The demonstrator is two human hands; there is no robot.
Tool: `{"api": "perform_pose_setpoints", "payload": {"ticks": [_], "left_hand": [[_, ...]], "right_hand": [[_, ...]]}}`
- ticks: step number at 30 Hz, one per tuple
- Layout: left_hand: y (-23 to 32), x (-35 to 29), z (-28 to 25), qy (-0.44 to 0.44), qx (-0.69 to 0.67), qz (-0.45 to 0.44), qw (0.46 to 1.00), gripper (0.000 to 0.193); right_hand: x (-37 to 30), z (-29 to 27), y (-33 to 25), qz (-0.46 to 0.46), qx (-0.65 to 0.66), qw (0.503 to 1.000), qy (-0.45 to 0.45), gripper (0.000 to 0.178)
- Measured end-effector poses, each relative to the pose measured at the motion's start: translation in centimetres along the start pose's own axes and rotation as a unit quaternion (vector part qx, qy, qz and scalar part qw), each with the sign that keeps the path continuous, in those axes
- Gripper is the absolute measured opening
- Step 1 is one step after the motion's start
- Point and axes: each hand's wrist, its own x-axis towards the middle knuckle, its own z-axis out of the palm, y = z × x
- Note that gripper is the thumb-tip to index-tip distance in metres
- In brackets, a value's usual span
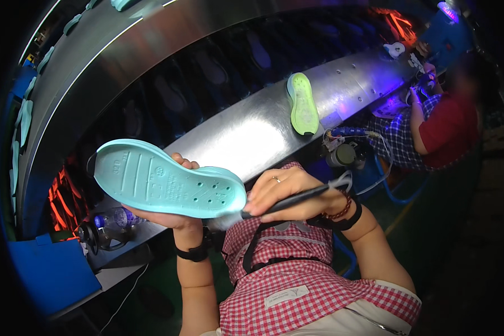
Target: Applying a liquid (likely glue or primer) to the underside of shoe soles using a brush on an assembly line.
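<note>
Left hand [171, 215] grips the turquoise shoe sole [168, 180] from beneath, fingers wrapped round its edge, tread up; right hand [288, 193] pinches a black brush [285, 203], tip touching the sole's heel end; 1 green sole [303, 103] lies well beyond on the metal conveyor [246, 134]

— How do the two hands sit?

— The left hand [171, 215] is raised, palm up, fingers curled from beneath around what it holds, with fingertips showing over the far edge. Its forearm rises nearly straight from the lower edge, a black band on the wrist.

— And the right?

— The right hand [288, 193] is closed in a pen-like grip, knuckles up, a ring on one finger. Its wrist, with a bead bracelet and a black band, bends inward; the forearm comes in from the lower right, elbow out.

— Do they touch?

— No, just beside each other at chest height.
</note>
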Motion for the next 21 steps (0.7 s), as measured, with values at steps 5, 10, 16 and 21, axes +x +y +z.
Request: {"api": "perform_pose_setpoints", "payload": {"ticks": [5,10,16,21], "left_hand": [[0.1,-0.2,0.3,0.005,-0.003,-0.001,1.000,0.090],[0.2,-0.5,0.5,-0.016,0.025,-0.013,0.999,0.091],[-2.2,-2.7,3.8,0.081,-0.042,-0.066,0.994,0.078],[-1.7,-2.4,-1.0,-0.065,-0.094,-0.196,0.974,0.068]], "right_hand": [[0.0,-0.6,1.6,0.055,-0.024,0.995,0.083,0.023],[-0.5,-0.7,2.2,0.034,0.151,0.987,0.054,0.021],[0.0,2.5,2.4,0.147,0.471,0.841,0.222,0.018],[0.0,0.5,-0.2,0.145,0.109,0.982,0.049,0.019]]}}
